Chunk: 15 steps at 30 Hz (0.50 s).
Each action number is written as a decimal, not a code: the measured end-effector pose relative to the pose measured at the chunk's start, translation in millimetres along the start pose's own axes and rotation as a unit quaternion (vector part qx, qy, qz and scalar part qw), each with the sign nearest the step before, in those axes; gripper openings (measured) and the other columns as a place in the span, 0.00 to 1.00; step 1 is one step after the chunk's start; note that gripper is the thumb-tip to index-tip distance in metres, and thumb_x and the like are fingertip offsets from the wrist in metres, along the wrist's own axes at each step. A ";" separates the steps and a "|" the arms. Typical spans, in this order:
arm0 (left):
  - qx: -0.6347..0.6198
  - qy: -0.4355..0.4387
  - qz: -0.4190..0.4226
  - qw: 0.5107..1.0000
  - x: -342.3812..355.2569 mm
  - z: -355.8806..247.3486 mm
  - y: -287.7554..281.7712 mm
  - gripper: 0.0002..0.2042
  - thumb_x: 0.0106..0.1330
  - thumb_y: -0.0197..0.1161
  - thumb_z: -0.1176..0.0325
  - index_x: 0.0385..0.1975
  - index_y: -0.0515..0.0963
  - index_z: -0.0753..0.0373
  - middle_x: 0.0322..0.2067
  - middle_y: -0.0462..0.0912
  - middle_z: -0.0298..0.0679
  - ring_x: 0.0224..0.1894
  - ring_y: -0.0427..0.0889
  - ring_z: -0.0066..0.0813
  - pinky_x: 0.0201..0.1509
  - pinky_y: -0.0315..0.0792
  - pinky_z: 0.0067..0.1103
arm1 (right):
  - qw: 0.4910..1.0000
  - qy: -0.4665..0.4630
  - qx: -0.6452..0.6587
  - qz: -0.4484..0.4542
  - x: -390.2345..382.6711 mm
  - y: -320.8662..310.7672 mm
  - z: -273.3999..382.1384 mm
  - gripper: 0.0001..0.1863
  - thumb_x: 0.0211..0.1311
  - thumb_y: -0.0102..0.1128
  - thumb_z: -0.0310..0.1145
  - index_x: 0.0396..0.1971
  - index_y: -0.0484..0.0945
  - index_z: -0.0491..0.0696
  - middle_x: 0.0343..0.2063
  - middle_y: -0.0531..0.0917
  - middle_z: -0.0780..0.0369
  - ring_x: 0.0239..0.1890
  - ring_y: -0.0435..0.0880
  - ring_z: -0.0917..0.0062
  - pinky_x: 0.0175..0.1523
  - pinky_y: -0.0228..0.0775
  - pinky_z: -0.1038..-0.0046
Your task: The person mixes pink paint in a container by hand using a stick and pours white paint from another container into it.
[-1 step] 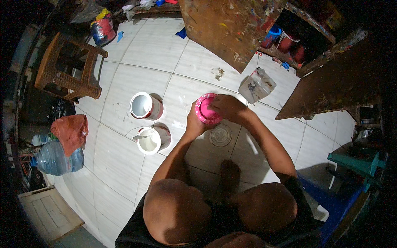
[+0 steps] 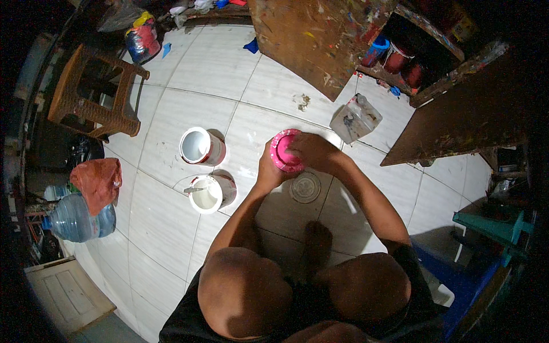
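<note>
A round pink paint tub (image 2: 279, 163) with a white-speckled rim is held over the tiled floor in front of my knees. My left hand (image 2: 269, 170) is closed around its left side. From the right, my right hand (image 2: 311, 151) reaches over the opening, its fingers bent down at the pink inside. Whatever those fingertips hold, if anything, is hidden. Just below the tub lies a clear round lid (image 2: 305, 187) on the tiles. To the left stand two open paint cans, one with a greyish inside (image 2: 216, 153), the other whitish (image 2: 227, 191) with a stick-like tool (image 2: 195, 189) across its rim.
A smudged clear square container (image 2: 355, 120) stands beyond my right hand, near paint-stained boards (image 2: 320, 46). At far left are a brown stool (image 2: 97, 94), a big water bottle (image 2: 80, 220) and a red bag (image 2: 97, 183). Blue and green furniture (image 2: 492, 231) stands at right.
</note>
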<state>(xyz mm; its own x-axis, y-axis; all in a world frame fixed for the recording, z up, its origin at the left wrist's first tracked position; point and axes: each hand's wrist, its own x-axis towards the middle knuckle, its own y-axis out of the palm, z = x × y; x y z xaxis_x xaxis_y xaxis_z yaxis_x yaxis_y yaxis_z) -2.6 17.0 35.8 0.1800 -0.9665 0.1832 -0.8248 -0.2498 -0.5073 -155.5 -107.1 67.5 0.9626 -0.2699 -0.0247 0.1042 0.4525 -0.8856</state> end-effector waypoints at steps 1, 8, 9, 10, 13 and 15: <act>0.016 0.004 0.000 1.000 -1.2 2.5 -0.3 0.42 0.44 0.85 0.69 0.63 0.71 0.61 0.59 0.76 0.46 0.59 0.79 0.41 0.62 0.75 0.30 | 1.000 -0.014 -0.007 0.027 3.8 7.5 1.2 0.10 0.66 0.56 0.34 0.37 0.84 0.47 0.37 0.85 0.52 0.43 0.85 0.58 0.50 0.78 0.59; -0.040 -0.060 -0.014 0.997 -4.5 9.3 -2.4 0.49 0.38 0.88 0.62 0.64 0.68 0.63 0.58 0.76 0.48 0.59 0.79 0.45 0.61 0.75 0.33 | 0.984 0.006 -0.046 0.170 5.4 -45.7 17.1 0.10 0.64 0.56 0.33 0.41 0.83 0.47 0.36 0.85 0.51 0.42 0.85 0.55 0.46 0.78 0.56; -0.059 -0.069 -0.016 0.996 -3.2 9.2 0.0 0.49 0.38 0.88 0.61 0.64 0.68 0.63 0.58 0.76 0.48 0.60 0.78 0.45 0.61 0.75 0.33 | 0.996 -0.010 -0.032 0.083 2.4 -45.7 14.9 0.10 0.63 0.57 0.33 0.38 0.84 0.46 0.35 0.86 0.50 0.39 0.86 0.55 0.45 0.79 0.57; -0.031 -0.044 -0.015 0.998 -2.8 10.6 1.6 0.49 0.38 0.88 0.61 0.64 0.68 0.63 0.58 0.76 0.48 0.60 0.78 0.45 0.62 0.74 0.33 | 0.999 -0.028 -0.018 -0.005 0.3 -43.5 12.1 0.10 0.62 0.58 0.33 0.36 0.85 0.46 0.33 0.87 0.50 0.37 0.88 0.55 0.43 0.81 0.58; 0.006 -0.007 -0.007 1.000 -1.1 13.7 4.4 0.49 0.38 0.88 0.61 0.64 0.68 0.63 0.59 0.76 0.48 0.61 0.78 0.44 0.62 0.74 0.32 | 0.994 -0.026 -0.036 -0.102 -1.4 -27.5 8.1 0.10 0.61 0.58 0.34 0.34 0.85 0.45 0.31 0.88 0.50 0.34 0.89 0.55 0.42 0.82 0.58; -0.031 -0.029 0.005 0.999 1.0 14.6 5.6 0.49 0.38 0.88 0.61 0.64 0.68 0.63 0.59 0.76 0.47 0.61 0.77 0.44 0.62 0.74 0.32 | 0.998 0.006 -0.054 -0.043 -1.3 -15.2 3.3 0.10 0.64 0.57 0.35 0.35 0.84 0.45 0.33 0.87 0.51 0.36 0.87 0.55 0.43 0.81 0.57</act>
<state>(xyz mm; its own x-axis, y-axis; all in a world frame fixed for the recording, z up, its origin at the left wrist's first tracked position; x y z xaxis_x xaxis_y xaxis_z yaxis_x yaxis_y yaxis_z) 0.8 13.8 20.9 0.2012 -0.9712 0.1275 -0.8581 -0.2375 -0.4552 -157.5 -110.8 82.5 0.9482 -0.3139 0.0487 0.1580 0.3331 -0.9296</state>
